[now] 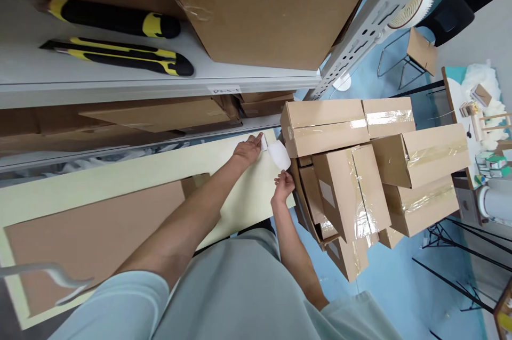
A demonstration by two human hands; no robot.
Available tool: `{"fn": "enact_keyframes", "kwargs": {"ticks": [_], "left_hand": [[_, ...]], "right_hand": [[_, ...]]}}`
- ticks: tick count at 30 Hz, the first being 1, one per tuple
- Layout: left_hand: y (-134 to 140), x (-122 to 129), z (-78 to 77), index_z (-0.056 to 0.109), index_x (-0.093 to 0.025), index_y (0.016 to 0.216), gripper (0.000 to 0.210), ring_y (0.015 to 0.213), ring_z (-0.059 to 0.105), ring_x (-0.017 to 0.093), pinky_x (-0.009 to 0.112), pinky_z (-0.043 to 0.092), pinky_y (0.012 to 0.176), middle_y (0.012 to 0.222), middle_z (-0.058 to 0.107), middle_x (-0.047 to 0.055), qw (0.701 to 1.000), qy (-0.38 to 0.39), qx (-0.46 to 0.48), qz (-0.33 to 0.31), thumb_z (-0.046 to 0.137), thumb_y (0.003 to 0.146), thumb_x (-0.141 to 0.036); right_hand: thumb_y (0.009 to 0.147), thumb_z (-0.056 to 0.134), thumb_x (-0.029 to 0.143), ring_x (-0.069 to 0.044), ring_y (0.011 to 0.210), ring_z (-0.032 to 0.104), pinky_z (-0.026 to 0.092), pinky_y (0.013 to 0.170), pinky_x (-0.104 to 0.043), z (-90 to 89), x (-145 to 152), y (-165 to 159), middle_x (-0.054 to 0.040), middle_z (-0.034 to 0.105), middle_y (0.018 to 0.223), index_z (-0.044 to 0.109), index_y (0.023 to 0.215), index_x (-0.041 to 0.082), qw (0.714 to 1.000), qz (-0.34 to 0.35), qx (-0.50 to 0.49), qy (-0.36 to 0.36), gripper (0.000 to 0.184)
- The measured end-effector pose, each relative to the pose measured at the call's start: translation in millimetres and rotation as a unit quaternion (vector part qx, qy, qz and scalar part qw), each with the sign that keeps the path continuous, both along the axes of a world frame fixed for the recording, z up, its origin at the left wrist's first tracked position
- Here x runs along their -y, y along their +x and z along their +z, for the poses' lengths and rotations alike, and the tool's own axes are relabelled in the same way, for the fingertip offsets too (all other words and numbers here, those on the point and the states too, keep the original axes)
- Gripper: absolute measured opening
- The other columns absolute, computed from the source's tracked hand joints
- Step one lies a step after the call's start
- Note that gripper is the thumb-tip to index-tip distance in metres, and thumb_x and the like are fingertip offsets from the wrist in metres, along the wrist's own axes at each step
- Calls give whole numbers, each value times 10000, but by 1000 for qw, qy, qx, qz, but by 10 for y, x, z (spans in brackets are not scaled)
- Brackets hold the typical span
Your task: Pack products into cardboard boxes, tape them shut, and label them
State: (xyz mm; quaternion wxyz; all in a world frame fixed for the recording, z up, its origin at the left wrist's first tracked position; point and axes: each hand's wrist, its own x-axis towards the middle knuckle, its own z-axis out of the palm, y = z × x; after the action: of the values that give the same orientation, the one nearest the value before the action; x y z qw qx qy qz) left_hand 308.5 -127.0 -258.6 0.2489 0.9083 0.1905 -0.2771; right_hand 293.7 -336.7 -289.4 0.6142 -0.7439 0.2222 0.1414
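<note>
My left hand (248,151) is over the cream-coloured board (244,196), its fingertips at a small white strip (264,143) that they seem to grip. Beside that strip is a rounded white sheet (279,155), which looks like a label or thin film; I cannot tell whether the two are joined. Closed in a pinch, my right hand (284,185) holds the lower edge of the white sheet. A brown cardboard panel (100,233) lies on the board, partly behind my left forearm.
Taped cardboard boxes (352,191) are stacked close on the right. Two yellow-and-black utility knives (112,17) lie on the grey shelf (24,63) above, beside a large carton (272,9). A perforated metal post (364,20) rises at the shelf's end. A grey curved strip (52,270) shows lower left.
</note>
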Motion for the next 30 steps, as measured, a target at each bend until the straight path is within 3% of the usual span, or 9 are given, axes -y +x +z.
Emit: {"fn": "enact_keyframes", "kwargs": {"ticks": [5, 10, 14, 16, 20, 22, 24, 26, 30], "left_hand": [[-47, 16, 87, 398, -145, 1776, 883, 1741, 280, 392, 514, 521, 1250, 1905, 245, 186, 999, -22, 19, 26, 613, 922, -205], [-314, 155, 413, 464, -132, 1735, 860, 1760, 275, 344, 402, 397, 1351, 1923, 189, 166, 992, -54, 82, 76, 694, 920, -282], [-907, 459, 789, 626, -139, 1616, 669, 1634, 522, 344, 453, 402, 1365, 1795, 487, 169, 942, -189, 208, 185, 528, 1034, -452], [-1344, 608, 992, 629, -178, 1611, 700, 1523, 643, 331, 476, 512, 1279, 1667, 645, 158, 917, -233, 238, 218, 405, 1082, -578], [-2399, 729, 1414, 678, -175, 1544, 922, 1487, 666, 362, 504, 555, 1233, 1620, 675, 205, 704, -476, 308, 428, 404, 1017, -881], [-2939, 710, 1612, 696, -188, 1529, 1013, 1451, 690, 377, 526, 576, 1205, 1563, 717, 209, 604, -544, 318, 487, 403, 957, -972], [-3427, 681, 1773, 729, -191, 1485, 1042, 1381, 728, 394, 540, 615, 1143, 1492, 759, 210, 535, -575, 335, 521, 475, 898, -1013], [-3831, 660, 1877, 770, -188, 1410, 979, 1282, 770, 396, 518, 654, 1060, 1411, 798, 203, 498, -568, 353, 553, 666, 828, -970], [-4377, 618, 1914, 817, -176, 1210, 825, 1048, 824, 344, 408, 680, 878, 1162, 863, 162, 507, -511, 330, 611, 987, 634, -742]], "right_hand": [[982, 716, 504, -153, 584, 650, 505, 540, -247, 184, 222, -86, -31, 702, 707, 655, 848, 173, 1000, -16, 22, -15, 362], [987, 699, 580, -175, 651, 673, 593, 647, -301, 613, 355, -231, -65, 738, 767, 696, 869, 159, 991, 60, 114, -41, 437], [1077, 613, 556, -178, 733, 695, 611, 723, -302, 1139, 304, -428, -80, 771, 866, 749, 979, 155, 944, 183, 263, -83, 434], [1124, 588, 464, -177, 799, 715, 607, 769, -294, 1406, 243, -578, -87, 778, 927, 764, 1008, 173, 881, 272, 372, -108, 359], [1125, 642, 289, -169, 881, 752, 582, 828, -289, 1793, 88, -1031, -114, 814, 1112, 792, 1092, 232, 656, 474, 565, -161, 164], [1109, 675, 255, -180, 907, 764, 571, 843, -311, 1893, -3, -1333, -127, 826, 1213, 791, 1104, 248, 547, 558, 600, -171, 117], [1108, 676, 239, -205, 978, 776, 567, 874, -337, 1946, -99, -1662, -139, 829, 1284, 781, 1077, 239, 464, 623, 608, -161, 109], [1117, 662, 227, -219, 1049, 779, 564, 915, -351, 1967, -196, -1989, -138, 830, 1323, 769, 1037, 229, 401, 674, 604, -143, 134], [1132, 651, 205, -221, 1164, 760, 555, 968, -354, 1973, -362, -2533, -130, 825, 1366, 757, 1042, 227, 329, 741, 571, -130, 140]]}}
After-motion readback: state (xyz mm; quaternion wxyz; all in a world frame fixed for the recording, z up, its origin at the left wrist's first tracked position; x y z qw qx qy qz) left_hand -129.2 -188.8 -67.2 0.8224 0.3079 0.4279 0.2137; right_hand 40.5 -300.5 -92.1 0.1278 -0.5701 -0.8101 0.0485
